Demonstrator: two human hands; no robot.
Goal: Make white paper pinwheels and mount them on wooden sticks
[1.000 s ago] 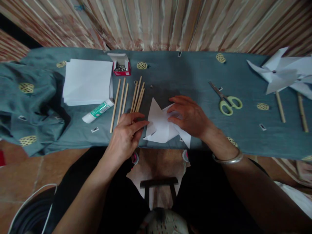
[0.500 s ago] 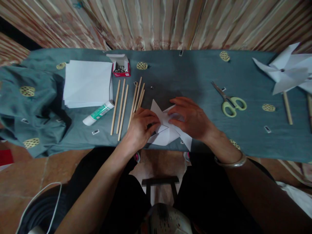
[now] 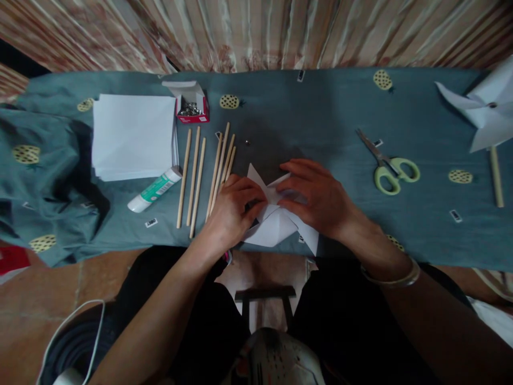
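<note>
A white paper pinwheel (image 3: 272, 227) with folded blades lies at the near edge of the cloth-covered table, between my two hands. My left hand (image 3: 236, 208) pinches a paper flap near its centre between thumb and fingers. From the other side my right hand (image 3: 312, 198) curls its thumb and fingers on the paper close to the centre. Its palm hides part of the right-hand blades. A small shiny pushpin (image 3: 247, 142) lies on the cloth beyond the pinwheel. Several wooden sticks (image 3: 196, 182) rest just left of my left hand.
Left stand a stack of white paper (image 3: 134, 136), a glue stick (image 3: 155, 190) and an open red-and-white box (image 3: 192, 104) of pins. Scissors (image 3: 390, 166) with green handles lie right. A finished pinwheel (image 3: 489, 109) on a stick is at the far right. A pleated curtain (image 3: 256, 35) hangs behind.
The camera view has shifted slightly, so table items sit a little farther outward. My left thumb and fingers have come closer together on the flap at the centre. The right hand barely moves.
</note>
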